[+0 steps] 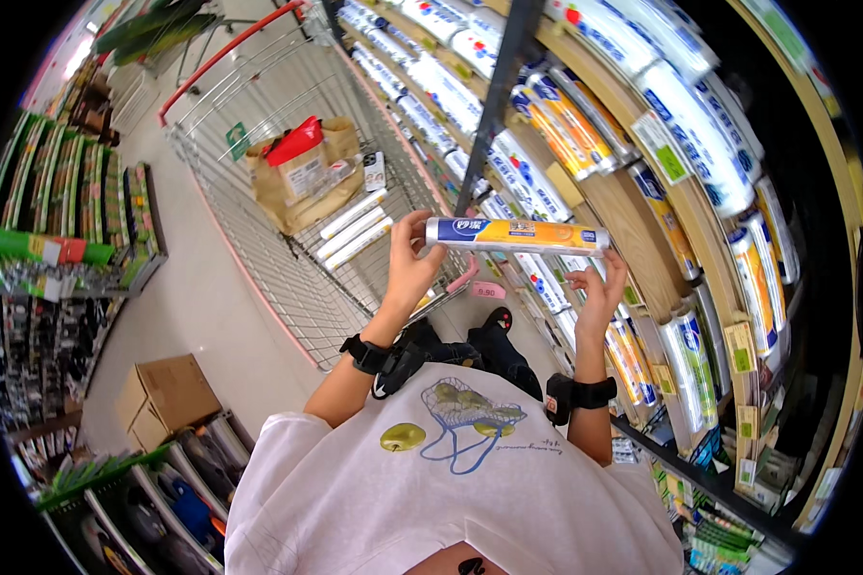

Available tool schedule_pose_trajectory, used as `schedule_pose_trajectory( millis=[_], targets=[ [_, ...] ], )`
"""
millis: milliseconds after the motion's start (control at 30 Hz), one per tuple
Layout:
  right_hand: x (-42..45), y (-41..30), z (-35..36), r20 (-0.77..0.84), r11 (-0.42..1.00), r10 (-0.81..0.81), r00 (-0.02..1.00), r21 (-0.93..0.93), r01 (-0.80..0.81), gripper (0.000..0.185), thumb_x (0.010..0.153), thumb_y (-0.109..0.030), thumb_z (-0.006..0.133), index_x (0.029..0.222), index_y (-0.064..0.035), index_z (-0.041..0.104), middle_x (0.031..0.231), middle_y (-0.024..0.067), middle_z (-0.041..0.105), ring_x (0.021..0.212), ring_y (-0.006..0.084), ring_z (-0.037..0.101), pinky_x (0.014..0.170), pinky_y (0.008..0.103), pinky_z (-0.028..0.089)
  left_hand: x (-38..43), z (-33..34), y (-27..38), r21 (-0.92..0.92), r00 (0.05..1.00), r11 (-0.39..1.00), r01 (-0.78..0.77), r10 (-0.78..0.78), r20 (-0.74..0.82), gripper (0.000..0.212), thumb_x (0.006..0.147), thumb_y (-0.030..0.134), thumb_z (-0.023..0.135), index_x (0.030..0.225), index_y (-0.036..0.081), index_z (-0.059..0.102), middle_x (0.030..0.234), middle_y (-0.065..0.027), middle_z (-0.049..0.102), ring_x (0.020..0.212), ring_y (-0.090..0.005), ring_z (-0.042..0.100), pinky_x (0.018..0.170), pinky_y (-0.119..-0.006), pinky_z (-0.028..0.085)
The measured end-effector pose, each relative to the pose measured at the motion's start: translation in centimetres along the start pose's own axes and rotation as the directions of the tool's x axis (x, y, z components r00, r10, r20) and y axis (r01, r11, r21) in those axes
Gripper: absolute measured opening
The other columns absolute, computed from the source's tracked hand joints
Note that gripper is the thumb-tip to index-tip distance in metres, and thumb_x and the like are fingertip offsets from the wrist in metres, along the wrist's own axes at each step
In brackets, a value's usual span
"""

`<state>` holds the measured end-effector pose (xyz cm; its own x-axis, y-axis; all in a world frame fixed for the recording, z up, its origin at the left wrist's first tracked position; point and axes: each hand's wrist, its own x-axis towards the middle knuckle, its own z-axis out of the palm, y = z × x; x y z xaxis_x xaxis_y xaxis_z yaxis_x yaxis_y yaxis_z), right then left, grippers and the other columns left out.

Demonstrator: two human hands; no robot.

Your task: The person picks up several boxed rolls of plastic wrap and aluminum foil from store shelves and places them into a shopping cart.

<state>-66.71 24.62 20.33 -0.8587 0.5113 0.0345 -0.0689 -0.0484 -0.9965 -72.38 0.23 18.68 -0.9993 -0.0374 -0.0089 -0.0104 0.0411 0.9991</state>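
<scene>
A packaged plastic film or bag roll (518, 236), orange and blue with writing, lies level between my hands in front of my chest. My left hand (411, 262) grips its left end, with thumb in front and fingers behind. At the other end, the fingertips of my right hand (598, 284) hold the right tip from below and the side. Beyond my left hand stands a wire shopping cart (280, 287). Inside it lie several white rolls (356, 228) side by side, a brown paper bag (298, 180) with a red flap, and a phone (374, 171).
Shelving (629, 223) with many similar packaged rolls rises close on my right, behind a dark metal post (490, 108). A cardboard box (176, 392) sits on the floor at left. Green-edged display racks (57, 190) line the left side. A pink price tag (489, 290) hangs past the cart.
</scene>
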Motion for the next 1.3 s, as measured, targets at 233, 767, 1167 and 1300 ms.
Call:
schedule_pose_trajectory(
  millis=[233, 767, 1167, 1300],
  targets=[
    [-1.7, 2.8, 7.1, 0.29, 0.969, 0.22, 0.931, -0.179, -0.173, 0.027, 0.077, -0.005, 0.048, 0.103, -0.0011, 0.041, 0.086, 0.0102, 0.052, 0.054, 0.0135, 0.055, 0.045, 0.0223, 0.041, -2.9, -9.0, -4.6, -0.037, 0.933, 0.954, 0.298, -0.3, -0.198, 0.036, 0.07, 0.005, 0.056, 0.104, 0.002, 0.047, 0.092, -0.0094, 0.052, 0.083, -0.0158, 0.049, 0.075, -0.029, 0.039],
    [-2.6, 15.1, 18.0, 0.449, 0.433, 0.785, 0.428, -0.891, 0.14, 0.044, 0.067, -0.03, 0.056, 0.097, 0.0007, 0.051, 0.069, 0.0143, 0.057, 0.046, 0.02, 0.054, 0.042, 0.0308, 0.043, -8.4, -18.2, -17.0, -0.158, 0.485, 0.461, 0.873, -0.853, 0.195, 0.03, 0.073, 0.028, 0.052, 0.094, 0.007, 0.054, 0.09, -0.0054, 0.049, 0.077, -0.0153, 0.044, 0.067, -0.025, 0.037],
    [-3.0, 14.4, 14.1, 0.59, 0.684, 0.684, 0.428, -0.723, -0.097, 0.033, 0.077, -0.021, 0.051, 0.103, 0.0002, 0.05, 0.085, 0.0099, 0.058, 0.05, 0.0141, 0.054, 0.042, 0.0251, 0.043, -5.6, -15.5, -14.1, 0.026, 0.497, 0.537, 0.843, -0.797, 0.344, 0.044, 0.078, 0.035, 0.049, 0.109, 0.004, 0.045, 0.096, -0.008, 0.053, 0.081, -0.0147, 0.05, 0.065, -0.026, 0.04],
    [-1.8, 11.9, 9.2, 0.576, 0.786, 0.575, 0.581, -0.585, -0.198, 0.029, 0.079, -0.017, 0.051, 0.102, 0.0002, 0.05, 0.086, 0.0088, 0.057, 0.059, 0.0117, 0.054, 0.047, 0.024, 0.045, -3.4, -11.8, -11.9, -0.032, 0.576, 0.609, 0.793, -0.731, 0.364, 0.028, 0.076, 0.024, 0.05, 0.095, 0.003, 0.05, 0.072, -0.0004, 0.05, 0.051, -0.0065, 0.044, 0.041, -0.017, 0.032]
  ],
)
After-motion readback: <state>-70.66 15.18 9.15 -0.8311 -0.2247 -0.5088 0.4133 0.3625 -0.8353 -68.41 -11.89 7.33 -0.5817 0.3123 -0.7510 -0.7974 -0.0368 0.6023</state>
